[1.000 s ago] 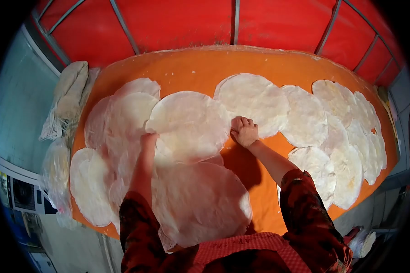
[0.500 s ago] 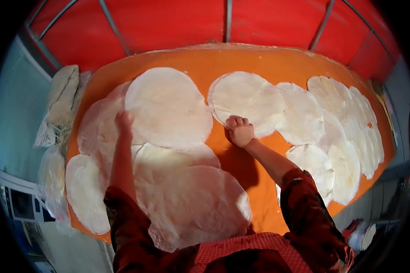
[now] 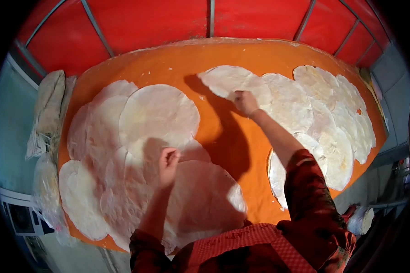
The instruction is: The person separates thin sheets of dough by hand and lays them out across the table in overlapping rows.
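Note:
Thin, round flatbreads lie overlapping in two groups. My right hand [image 3: 246, 103] pinches the near edge of a pale flatbread [image 3: 234, 81] at the left end of the right group. That flatbread looks narrower than its neighbours and its left tip is raised, with a shadow on the cloth below. Over the left group, my left hand [image 3: 169, 164] hovers with curled fingers and nothing visible in them. The nearest pieces to it are a large round flatbread [image 3: 161, 111] above and a shaded flatbread [image 3: 205, 200] to the lower right.
An orange cloth [image 3: 223, 150] covers the broad surface beneath the flatbreads. Red panels with metal bars [image 3: 259, 20] stand along the far edge. A folded cloth bundle [image 3: 50, 107] and a clear plastic bag [image 3: 48, 186] lie by the left edge.
My left hand has let go of the large flatbread, which now lies lower, and has moved right and nearer me. My right hand has lifted its flatbread's edge off the cloth.

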The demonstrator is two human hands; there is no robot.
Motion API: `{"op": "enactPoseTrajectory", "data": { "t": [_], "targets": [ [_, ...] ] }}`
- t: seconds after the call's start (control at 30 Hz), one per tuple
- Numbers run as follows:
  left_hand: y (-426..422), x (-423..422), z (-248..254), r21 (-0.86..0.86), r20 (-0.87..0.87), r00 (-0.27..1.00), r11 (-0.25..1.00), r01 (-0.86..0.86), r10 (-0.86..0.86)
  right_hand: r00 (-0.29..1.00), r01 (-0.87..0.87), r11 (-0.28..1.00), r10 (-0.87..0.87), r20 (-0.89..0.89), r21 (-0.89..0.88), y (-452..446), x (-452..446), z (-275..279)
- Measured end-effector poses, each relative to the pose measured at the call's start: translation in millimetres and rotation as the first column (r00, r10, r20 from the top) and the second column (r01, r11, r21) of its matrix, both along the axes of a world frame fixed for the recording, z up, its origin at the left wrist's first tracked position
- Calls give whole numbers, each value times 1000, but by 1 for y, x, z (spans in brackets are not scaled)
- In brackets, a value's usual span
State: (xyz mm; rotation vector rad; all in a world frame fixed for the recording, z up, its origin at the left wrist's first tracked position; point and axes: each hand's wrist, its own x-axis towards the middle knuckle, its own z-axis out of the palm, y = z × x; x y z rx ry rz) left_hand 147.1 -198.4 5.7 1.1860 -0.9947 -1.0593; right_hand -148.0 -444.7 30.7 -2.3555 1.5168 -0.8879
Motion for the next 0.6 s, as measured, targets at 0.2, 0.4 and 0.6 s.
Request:
{"op": "enactPoseTrajectory", "data": {
  "t": [0.2,0.4,0.6],
  "targets": [
    [-2,-66,16,128,-721,690,967,220,-61,909,-382,924,376,-177,-1,138,-23,77],
    [-11,-94,-66,235,-711,701,959,158,59,918,-322,805,393,-42,498,219,-25,-12],
    [-17,-84,-28,410,-458,887,899,157,54,785,-286,882,-8,620,374,149,-101,22]
  ]
}}
